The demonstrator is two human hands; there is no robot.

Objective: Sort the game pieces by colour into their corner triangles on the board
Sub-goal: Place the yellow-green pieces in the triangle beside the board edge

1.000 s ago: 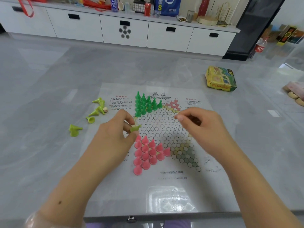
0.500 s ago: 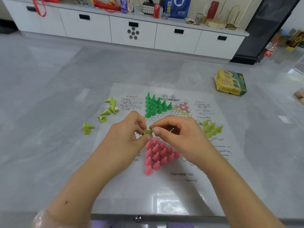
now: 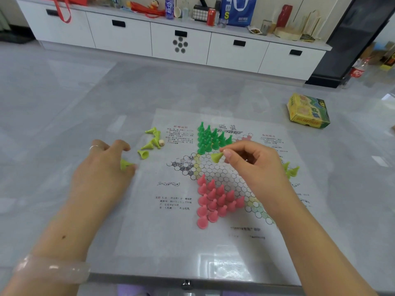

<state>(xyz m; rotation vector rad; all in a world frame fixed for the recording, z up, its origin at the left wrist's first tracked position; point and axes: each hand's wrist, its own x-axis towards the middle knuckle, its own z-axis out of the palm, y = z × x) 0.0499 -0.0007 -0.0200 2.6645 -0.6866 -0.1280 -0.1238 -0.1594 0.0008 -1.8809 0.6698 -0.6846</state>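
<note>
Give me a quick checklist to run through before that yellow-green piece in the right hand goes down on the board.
1. Grip: right hand pinches the held piece by its tip: ok.
2. Placed yellow-green pieces at the board's right: partly hidden by the hand, free spots cannot tell.
3. Green pieces upright: ok.
4. Pink pieces upright: ok.
5. Loose pieces left of the board: unsorted, not ok.
6. Left hand on another piece: grip cannot tell.

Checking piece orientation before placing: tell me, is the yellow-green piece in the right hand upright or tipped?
Tipped. The yellow-green piece lies sideways in the right hand, held by its tip, base facing left.
</note>
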